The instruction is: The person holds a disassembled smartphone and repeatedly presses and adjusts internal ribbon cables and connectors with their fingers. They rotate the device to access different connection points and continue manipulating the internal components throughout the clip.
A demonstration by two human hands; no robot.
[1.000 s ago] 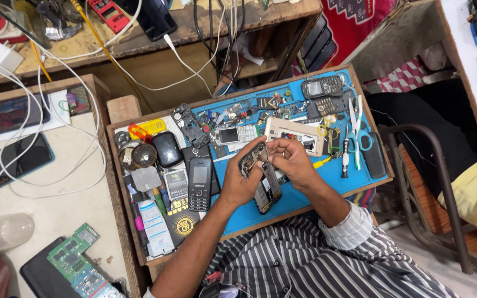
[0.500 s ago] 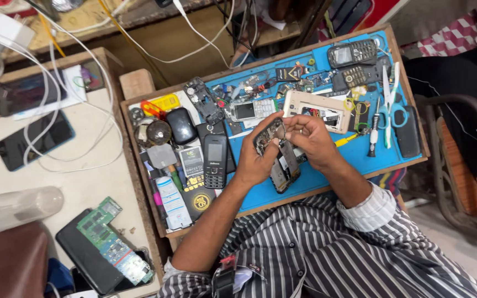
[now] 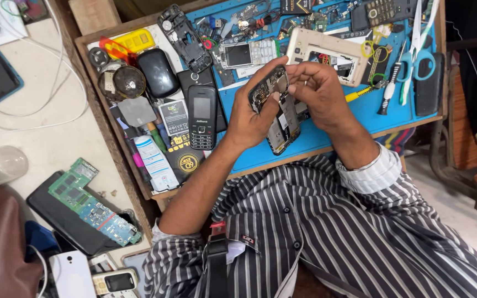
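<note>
Blue mat (image 3: 360,110) across the top middle of the frame, full of phone bits. Just under the middle of its near edge, both hands close together. Left hand (image 3: 249,118) wrapped around an opened phone (image 3: 284,126), thumb and fingers shut tight on its side. Right hand (image 3: 318,94) just to the right of it, fingertips pinched on the small dark board (image 3: 269,88) at the phone's top end. Phone held up off the mat, tilted, right between the two hands. Looks like work on the phone's insides, with the back off. Next calls for a steady hold and tiny, careful finger moves. Left of the hands, a black keypad phone (image 3: 201,117) lying flat. Up right, scissors (image 3: 418,49).
</note>
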